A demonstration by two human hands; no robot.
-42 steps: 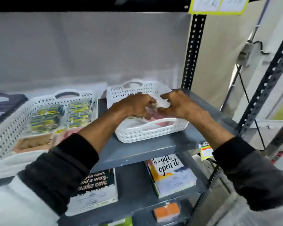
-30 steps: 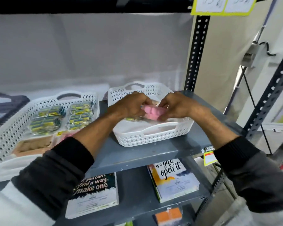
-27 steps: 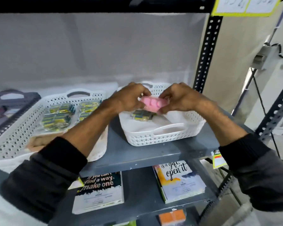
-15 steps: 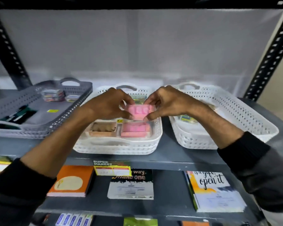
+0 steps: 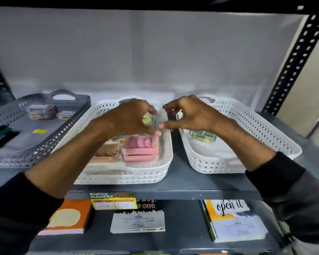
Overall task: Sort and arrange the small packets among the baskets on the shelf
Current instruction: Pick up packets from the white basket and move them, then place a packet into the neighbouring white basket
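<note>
The middle white basket (image 5: 166,162) holds a stack of pink packets (image 5: 139,150) at its front right, brown packets (image 5: 107,151) to their left and yellow-green packets (image 5: 148,119) at the back. The top pink packet (image 5: 139,142) lies slightly tilted on the stack. Just above it hover my left hand (image 5: 129,116) and my right hand (image 5: 191,114), fingertips close together and fingers spread, nothing clearly held. A blurred smear between them hides detail. The right white basket (image 5: 265,133) contains one blue-yellow packet (image 5: 203,136).
A grey basket (image 5: 70,122) on the left holds several small colourful packets (image 5: 41,111), a yellow tag and dark items. The baskets stand side by side on a grey metal shelf (image 5: 182,184). Books and cards lie on the shelf below. Black perforated uprights frame both sides.
Both hands carried a pink packet from the right basket over to the middle one. It now lies on the pink stack and the hands have lifted off it.
</note>
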